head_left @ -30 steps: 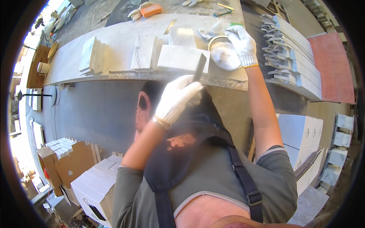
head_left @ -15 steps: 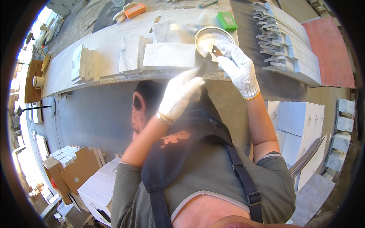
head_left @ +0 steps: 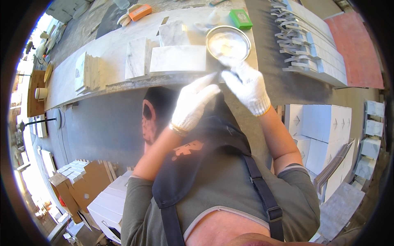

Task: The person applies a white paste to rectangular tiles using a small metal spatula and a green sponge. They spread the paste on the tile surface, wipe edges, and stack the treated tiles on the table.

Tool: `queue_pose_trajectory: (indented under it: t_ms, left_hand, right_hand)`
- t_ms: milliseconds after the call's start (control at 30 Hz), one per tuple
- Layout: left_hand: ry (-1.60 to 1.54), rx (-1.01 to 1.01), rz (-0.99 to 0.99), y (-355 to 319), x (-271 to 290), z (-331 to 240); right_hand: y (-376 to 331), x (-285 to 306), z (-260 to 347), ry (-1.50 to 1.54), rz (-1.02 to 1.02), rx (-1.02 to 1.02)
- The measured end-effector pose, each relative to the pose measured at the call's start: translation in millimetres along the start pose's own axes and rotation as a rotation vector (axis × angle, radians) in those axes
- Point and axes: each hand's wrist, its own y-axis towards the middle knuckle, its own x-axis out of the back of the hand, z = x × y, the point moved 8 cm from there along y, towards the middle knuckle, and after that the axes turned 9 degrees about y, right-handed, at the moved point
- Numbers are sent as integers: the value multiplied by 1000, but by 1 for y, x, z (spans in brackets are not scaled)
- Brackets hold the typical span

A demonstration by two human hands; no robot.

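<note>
My left hand (head_left: 193,104), in a white knit glove, is closed round a dark flat strip (head_left: 211,78) whose end points toward the right hand; its kind is unclear. Also gloved in white, my right hand (head_left: 248,88) is closed on a putty knife, now mostly hidden by the fingers and smeared by motion. The two hands nearly meet in front of the bench's near edge. Just beyond the right hand stands a round open tin (head_left: 228,43) holding a pale creamy paste.
White marbled tiles (head_left: 178,58) stand along the bench (head_left: 111,47), with another stack (head_left: 85,73) farther left. A green box (head_left: 241,19) and an orange box (head_left: 140,12) lie behind. Strapped slabs (head_left: 314,49) stand at right, white cartons (head_left: 318,127) below them.
My right hand has drawn back from the tin toward my left hand, bringing the putty knife out of the tin. The left hand has barely moved.
</note>
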Motion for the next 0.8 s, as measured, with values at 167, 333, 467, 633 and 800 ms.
queue_pose_trajectory:
  t_ms: [167, 333, 467, 633, 800]
  left_hand:
    - [16, -3, 10, -3, 3, -1]
    - [-43, 9, 10, -6, 5, 2]
    - [-105, 59, 46, -8, 6, 5]
    - [-72, 58, 4, -8, 4, 3]
    - [15, 22, -3, -8, 7, -3]
  right_hand:
    - [0, 0, 6, -43, 37, 82]
    - [-4, 4, -3, -32, -98, -40]
    - [-6, -13, 17, 24, 97, 175]
    - [-6, 3, 0, -105, -73, -110]
    - [-13, -18, 33, -141, 161, 286]
